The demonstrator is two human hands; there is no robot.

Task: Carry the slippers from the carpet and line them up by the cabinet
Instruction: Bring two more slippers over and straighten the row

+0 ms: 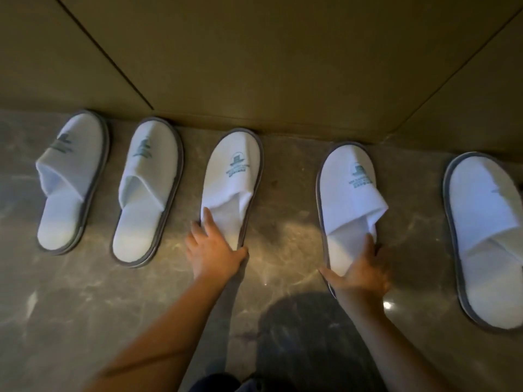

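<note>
Marble floor [85,306], rightmost slipper [486,236] edge-cropped

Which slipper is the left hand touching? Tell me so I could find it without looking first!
Look along the bottom of the brown cabinet, where five white slippers stand in a row on the marble floor. Count to the third slipper from the left, right in the middle. It is the one with the left hand resting on its heel end, and its toe touches the cabinet.

White slippers [230,176] with grey soles, teal logos; brown-grey marbled floor [85,306]; olive-brown cabinet [254,52].
</note>
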